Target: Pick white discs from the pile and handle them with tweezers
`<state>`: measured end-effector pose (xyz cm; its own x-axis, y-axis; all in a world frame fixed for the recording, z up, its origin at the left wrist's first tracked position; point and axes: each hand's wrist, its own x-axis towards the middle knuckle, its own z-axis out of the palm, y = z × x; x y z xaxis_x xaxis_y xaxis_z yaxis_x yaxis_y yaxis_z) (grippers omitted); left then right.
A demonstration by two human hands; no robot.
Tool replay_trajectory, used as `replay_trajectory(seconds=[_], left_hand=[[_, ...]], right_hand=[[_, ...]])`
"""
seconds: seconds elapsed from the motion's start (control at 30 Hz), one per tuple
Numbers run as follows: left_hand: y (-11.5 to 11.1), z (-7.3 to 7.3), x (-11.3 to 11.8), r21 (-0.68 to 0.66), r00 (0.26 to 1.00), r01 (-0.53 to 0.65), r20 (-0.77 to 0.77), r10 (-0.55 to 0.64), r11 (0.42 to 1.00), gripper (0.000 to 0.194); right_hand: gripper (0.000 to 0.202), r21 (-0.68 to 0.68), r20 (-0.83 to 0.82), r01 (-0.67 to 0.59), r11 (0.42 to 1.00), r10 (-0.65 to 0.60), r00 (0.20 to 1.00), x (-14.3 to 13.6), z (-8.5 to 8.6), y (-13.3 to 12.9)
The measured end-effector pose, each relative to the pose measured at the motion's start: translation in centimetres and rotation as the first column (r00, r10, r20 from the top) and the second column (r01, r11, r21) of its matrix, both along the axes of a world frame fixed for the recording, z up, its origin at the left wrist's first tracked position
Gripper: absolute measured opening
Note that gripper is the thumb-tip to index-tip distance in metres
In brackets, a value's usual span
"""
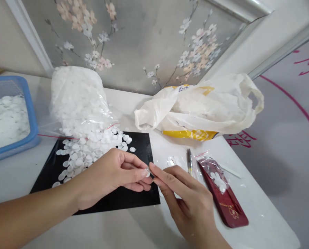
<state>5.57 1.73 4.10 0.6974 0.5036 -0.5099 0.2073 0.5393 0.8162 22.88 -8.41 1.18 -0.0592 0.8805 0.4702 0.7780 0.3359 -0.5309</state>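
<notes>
My left hand (pixel 115 169) pinches a small white disc (pixel 147 173) between thumb and forefinger, its other fingers curled beneath. Fingertip to fingertip with it, my right hand (pixel 189 199) is closed on a thin, dark, narrow tool (pixel 151 171) whose end meets the disc; its kind is mostly hidden by the fingers. Both hands are over the right edge of a black sheet (pixel 128 200). A heap of white discs (pixel 89 152) spreads across that sheet, spilling from the mouth of a clear zip bag (pixel 78 97) full of them.
At the left stands a blue plastic basket (pixel 33 117) holding many white discs. A white carrier bag (pixel 208 110) with yellow print lies at the back. Right of my hands are a few loose discs (pixel 173 160), a pen (pixel 189 160) and a dark red case (pixel 228 204) under a small clear bag (pixel 218 178).
</notes>
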Motion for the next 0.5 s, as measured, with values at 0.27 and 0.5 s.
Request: replay_trajectory(seconds=[0.27, 0.5], left_hand=[[0.07, -0.11, -0.11, -0.027, 1.0, -0.026, 0.0, 0.026, 0.999, 0.027], [-0.44, -0.92, 0.21, -0.051, 0.995, -0.037, 0.086, 0.041, 0.998, 0.016]], right_hand=[[0.024, -0.099, -0.007, 0.176, 0.979, -0.177, 0.984, 0.45, -0.01, 0.22], [0.027, -0.405, -0.515, -0.019, 0.914, -0.211, 0.831, -0.54, -0.27, 0.79]])
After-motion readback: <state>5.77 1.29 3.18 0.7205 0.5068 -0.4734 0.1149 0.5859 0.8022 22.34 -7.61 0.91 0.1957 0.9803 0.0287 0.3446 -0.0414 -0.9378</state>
